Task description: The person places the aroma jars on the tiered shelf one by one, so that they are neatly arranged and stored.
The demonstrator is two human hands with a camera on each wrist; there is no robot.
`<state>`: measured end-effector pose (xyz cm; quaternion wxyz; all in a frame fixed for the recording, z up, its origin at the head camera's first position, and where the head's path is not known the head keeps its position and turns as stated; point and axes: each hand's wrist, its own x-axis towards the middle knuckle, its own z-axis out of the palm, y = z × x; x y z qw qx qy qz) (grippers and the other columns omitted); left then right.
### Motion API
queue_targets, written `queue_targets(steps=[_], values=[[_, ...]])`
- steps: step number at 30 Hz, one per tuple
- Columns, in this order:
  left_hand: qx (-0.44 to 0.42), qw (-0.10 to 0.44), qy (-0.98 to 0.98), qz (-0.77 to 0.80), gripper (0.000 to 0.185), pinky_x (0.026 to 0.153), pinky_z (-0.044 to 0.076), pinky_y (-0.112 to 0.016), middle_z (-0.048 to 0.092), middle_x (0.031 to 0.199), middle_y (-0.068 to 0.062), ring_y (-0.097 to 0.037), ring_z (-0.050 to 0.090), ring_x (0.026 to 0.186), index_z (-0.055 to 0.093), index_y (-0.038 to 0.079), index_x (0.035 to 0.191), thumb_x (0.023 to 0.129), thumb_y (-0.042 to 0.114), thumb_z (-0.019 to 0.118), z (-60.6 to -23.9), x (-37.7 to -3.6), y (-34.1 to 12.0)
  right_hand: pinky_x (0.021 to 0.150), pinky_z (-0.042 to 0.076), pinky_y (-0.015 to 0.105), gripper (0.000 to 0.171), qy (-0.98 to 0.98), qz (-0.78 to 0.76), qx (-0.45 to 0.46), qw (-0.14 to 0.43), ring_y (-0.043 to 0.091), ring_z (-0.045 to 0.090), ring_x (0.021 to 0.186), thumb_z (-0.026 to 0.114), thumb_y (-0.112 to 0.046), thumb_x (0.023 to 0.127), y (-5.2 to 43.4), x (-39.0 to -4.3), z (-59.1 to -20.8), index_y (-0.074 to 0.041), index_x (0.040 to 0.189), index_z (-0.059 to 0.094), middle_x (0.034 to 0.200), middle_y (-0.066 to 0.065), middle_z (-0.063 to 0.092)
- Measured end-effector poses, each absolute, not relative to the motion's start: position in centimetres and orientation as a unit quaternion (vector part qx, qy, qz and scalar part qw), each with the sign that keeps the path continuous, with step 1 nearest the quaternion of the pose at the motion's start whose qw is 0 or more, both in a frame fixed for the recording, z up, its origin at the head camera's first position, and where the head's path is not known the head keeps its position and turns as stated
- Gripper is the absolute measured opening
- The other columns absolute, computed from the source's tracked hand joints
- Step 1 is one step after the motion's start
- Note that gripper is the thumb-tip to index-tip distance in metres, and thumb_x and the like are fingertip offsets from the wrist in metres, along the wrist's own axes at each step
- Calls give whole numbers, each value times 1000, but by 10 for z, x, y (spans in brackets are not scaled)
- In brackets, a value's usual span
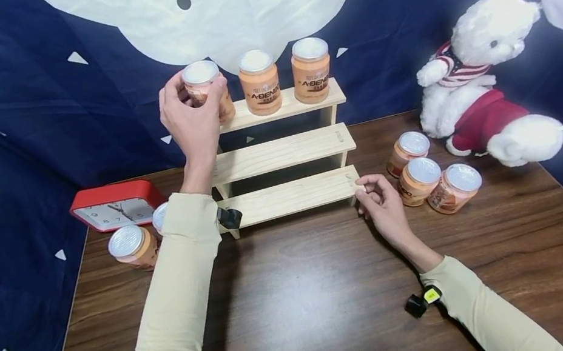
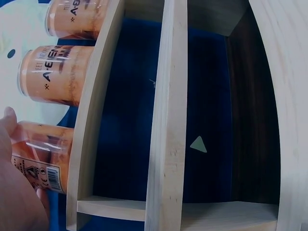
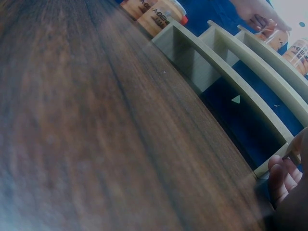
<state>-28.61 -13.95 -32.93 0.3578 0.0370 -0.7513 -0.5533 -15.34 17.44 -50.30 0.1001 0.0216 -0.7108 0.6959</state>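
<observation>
With the fingers of our left hand (image 1: pixel 191 116) wrapped around a jar (image 1: pixel 199 92), we hold it at the left end of the wooden rack's (image 1: pixel 278 154) top step, beside two more jars (image 1: pixel 260 83). The fingers of our right hand (image 1: pixel 385 211), curled, grip the right end of the lowest step (image 1: pixel 290 197). On the tabletop (image 1: pixel 307 300) we find three jars (image 1: pixel 418 181) at right and a red clock (image 1: pixel 117 204) at left.

Pale glare spots the tabletop (image 1: pixel 303 295), and both wrist views look dimmer.
</observation>
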Motion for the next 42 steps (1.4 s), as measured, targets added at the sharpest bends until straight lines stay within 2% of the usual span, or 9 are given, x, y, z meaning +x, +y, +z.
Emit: queue_targets(steps=[8,13,16,26,31,38,42], values=[[37,324,-773,-544,71,103,49,-20,64,141,-8,-15,61,129,67,9,148,91,42,91,-325,-277,-142,55,48,18,22,-709,698,23,100,10,60,63,64,10,106,174,-154,-503,13,128,60,88,1,60],[35,323,-781,-533,75,105,48,-26,64,146,-7,-15,60,131,63,9,153,91,40,91,-328,-267,-145,55,48,18,22,-711,696,23,100,10,60,63,64,10,106,174,-154,-502,12,127,60,89,1,60],[35,335,-776,-533,74,105,47,-29,64,144,-7,-16,59,129,64,9,152,90,38,93,-330,-259,-147,55,48,18,22,-711,695,22,99,10,60,63,64,10,106,173,-154,-502,12,127,60,89,2,60],[15,377,-757,-533,66,102,49,-27,68,137,-11,-18,62,124,68,3,146,91,31,92,-339,-227,-151,55,49,18,22,-710,697,17,99,9,60,63,64,10,106,174,-154,-502,12,127,60,90,0,61],[4,382,-747,-544,63,102,51,-28,70,135,-11,-16,64,123,69,2,144,91,26,92,-346,-207,-146,55,49,19,22,-714,694,13,96,10,60,63,64,9,106,175,-153,-503,11,128,60,91,2,61],[-10,384,-738,-555,61,103,52,-29,70,133,-10,-14,65,121,71,1,142,92,31,90,-351,-186,-142,55,49,19,22,-715,693,12,97,11,60,63,64,9,106,176,-153,-503,11,128,61,92,3,60],[-11,381,-738,-557,60,103,52,-29,70,134,-12,-14,65,122,70,1,142,93,29,90,-355,-177,-144,56,49,19,22,-715,693,13,96,11,60,63,64,9,106,175,-154,-502,11,128,61,91,2,60]])
